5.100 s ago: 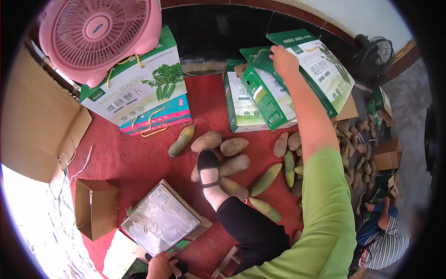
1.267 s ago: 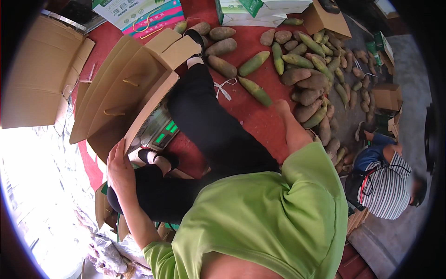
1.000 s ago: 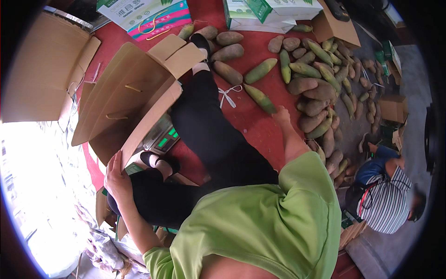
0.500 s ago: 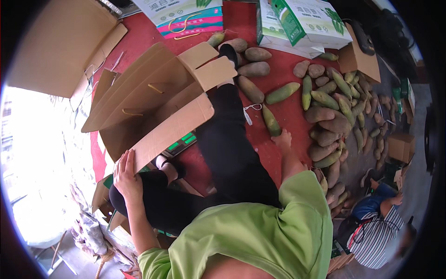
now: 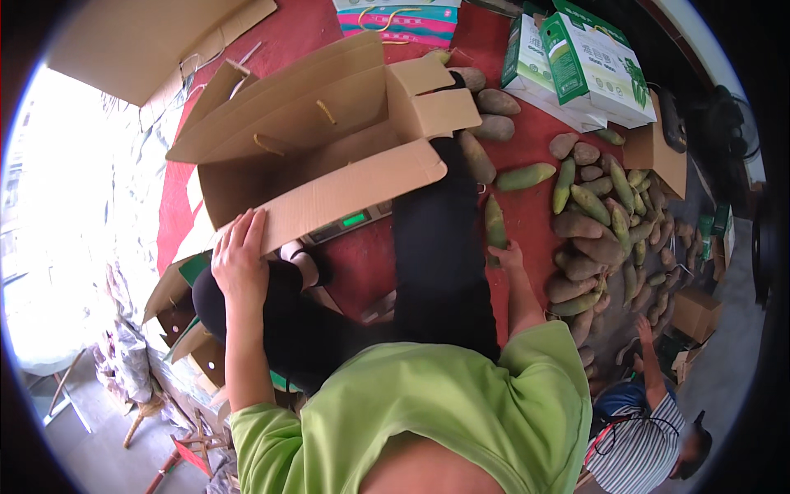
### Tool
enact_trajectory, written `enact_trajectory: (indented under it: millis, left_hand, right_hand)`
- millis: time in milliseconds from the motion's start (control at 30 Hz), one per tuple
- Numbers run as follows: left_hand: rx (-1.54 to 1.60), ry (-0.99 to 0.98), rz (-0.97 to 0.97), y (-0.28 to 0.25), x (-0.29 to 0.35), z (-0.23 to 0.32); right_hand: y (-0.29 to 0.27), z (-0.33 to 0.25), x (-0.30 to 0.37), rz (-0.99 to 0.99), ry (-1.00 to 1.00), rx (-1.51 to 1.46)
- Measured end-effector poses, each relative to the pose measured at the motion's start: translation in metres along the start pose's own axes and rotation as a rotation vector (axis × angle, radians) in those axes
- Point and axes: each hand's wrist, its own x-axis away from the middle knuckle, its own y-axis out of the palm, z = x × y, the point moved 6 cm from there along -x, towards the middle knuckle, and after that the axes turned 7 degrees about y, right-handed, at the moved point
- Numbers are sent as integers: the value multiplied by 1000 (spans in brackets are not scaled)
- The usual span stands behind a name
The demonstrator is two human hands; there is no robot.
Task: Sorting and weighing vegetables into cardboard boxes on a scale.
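Observation:
My left hand (image 5: 240,257) grips the near flap of an open cardboard box (image 5: 317,193), its fingers over the flap's corner. Yellow rope handles hang inside the box, and no contents show in the part of it I can see. The box sits on a scale (image 5: 350,222) with a lit green display, mostly hidden beneath it. To the right, my right hand (image 5: 508,255) is closed round the near end of a long green radish (image 5: 494,221), which lies on the red carpet. Another green radish (image 5: 527,176) lies just beyond it.
A heap of green radishes and large brown tubers (image 5: 605,247) spreads along the right. More brown tubers (image 5: 497,102) lie past my leg. White-and-green cartons (image 5: 597,70) stand at the far right, pink-and-blue ones (image 5: 403,25) at the back. A person in stripes (image 5: 638,449) is at the lower right.
The view has shifted, so the box and the heap sit differently in it. The held radish has turned more upright in the picture. At the lower right the other person has stretched out an arm.

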Motion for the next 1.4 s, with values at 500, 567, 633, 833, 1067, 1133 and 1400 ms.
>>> enact_trajectory:
  millis: [500,567,633,833,1067,1133,1400]
  left_hand:
    - [51,-51,-36,-6,8,-11]
    - [57,-56,-54,-6,9,-11]
    - [58,-61,-72,-7,9,-11]
    - [89,-85,-91,-7,7,-12]
    - [104,-123,-108,-5,5,-12]
    - [102,-112,-93,-6,4,-9]
    - [110,-126,-126,-9,2,-4]
  right_hand:
    - [-120,-217,148,-107,-344,-304]
    - [-130,-286,194,-101,-546,-236]
    - [-135,-350,236,-122,-738,-84]
    - [-79,-491,330,-269,-1197,362]
    - [106,-541,335,-234,-1322,1079]
    - [134,-537,343,-279,-1220,1265]
    - [207,-521,300,-295,-1095,1480]
